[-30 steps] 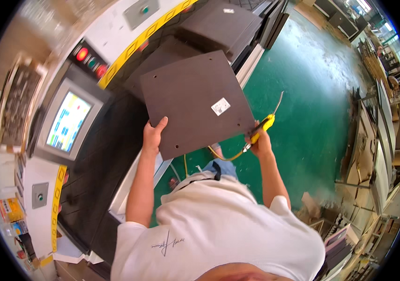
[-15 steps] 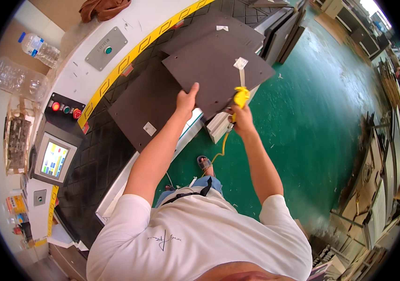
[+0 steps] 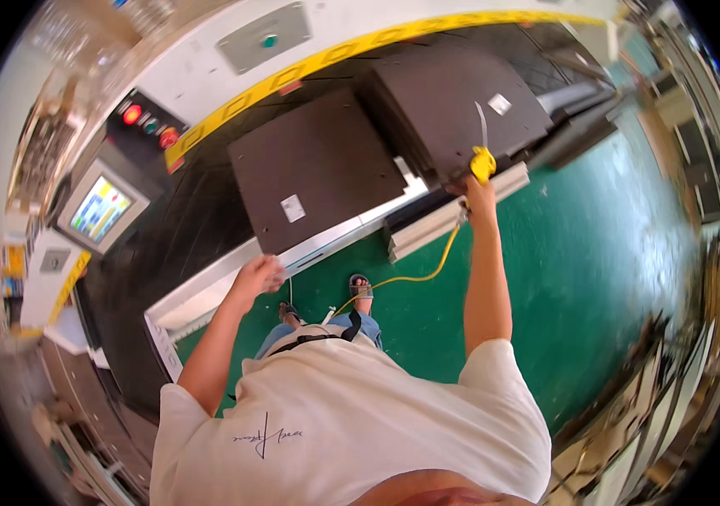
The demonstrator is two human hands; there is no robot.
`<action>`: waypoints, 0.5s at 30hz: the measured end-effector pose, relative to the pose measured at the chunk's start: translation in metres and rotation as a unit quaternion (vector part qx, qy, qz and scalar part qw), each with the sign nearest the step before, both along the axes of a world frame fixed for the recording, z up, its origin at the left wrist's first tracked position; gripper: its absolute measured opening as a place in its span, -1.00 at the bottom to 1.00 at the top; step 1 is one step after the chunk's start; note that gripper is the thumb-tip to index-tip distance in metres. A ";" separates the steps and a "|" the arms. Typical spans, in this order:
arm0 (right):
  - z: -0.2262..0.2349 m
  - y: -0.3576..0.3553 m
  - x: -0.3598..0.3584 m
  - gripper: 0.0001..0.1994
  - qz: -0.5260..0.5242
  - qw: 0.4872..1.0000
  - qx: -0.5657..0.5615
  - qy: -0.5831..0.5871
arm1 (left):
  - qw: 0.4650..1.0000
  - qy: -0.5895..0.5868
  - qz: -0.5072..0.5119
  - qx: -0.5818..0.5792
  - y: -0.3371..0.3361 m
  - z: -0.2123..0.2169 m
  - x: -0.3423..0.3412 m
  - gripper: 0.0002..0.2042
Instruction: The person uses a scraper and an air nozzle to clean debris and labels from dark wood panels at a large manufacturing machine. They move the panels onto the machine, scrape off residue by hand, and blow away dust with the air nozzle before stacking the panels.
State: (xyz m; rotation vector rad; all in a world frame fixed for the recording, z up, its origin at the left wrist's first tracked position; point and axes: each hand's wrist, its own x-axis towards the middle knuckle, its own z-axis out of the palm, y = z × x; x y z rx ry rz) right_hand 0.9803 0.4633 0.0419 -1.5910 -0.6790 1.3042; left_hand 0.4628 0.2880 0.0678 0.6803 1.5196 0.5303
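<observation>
A dark square panel [image 3: 314, 164] with a small white sticker lies flat on the black machine bed [image 3: 166, 228]. My left hand [image 3: 260, 274] sits at that panel's near edge, over the white machine rail [image 3: 335, 240]; whether it grips anything I cannot tell. My right hand [image 3: 476, 181] holds a yellow air blow gun [image 3: 482, 160] with a thin metal nozzle, pointed over a second dark panel [image 3: 453, 101] to the right. A yellow coiled hose [image 3: 415, 274] hangs from the gun down toward my legs.
A control console with a lit screen [image 3: 99, 211] and coloured buttons [image 3: 145, 122] stands at the left. A yellow stripe [image 3: 335, 55] runs along the machine's far side. Green floor [image 3: 596, 253] lies to the right, with racks of dark sheets [image 3: 672, 396] at the far right.
The dark panel I held up a second ago now lies flat on the bed. My left hand has dropped to its near edge. My right hand moved right with the blow gun.
</observation>
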 end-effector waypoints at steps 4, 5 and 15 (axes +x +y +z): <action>-0.030 -0.068 -0.049 -0.61 0.052 0.993 0.075 0.073 | 0.989 0.124 0.076 -0.009 -0.147 -0.040 -0.068 -0.66; -0.039 -0.097 -0.052 -0.58 0.105 0.990 0.045 0.087 | 0.984 0.154 0.088 0.002 -0.181 -0.049 -0.090 -0.67; -0.094 -0.244 -0.231 -0.87 0.618 0.736 -0.215 -0.173 | 0.702 0.570 0.428 0.009 -0.369 -0.042 -0.238 -0.79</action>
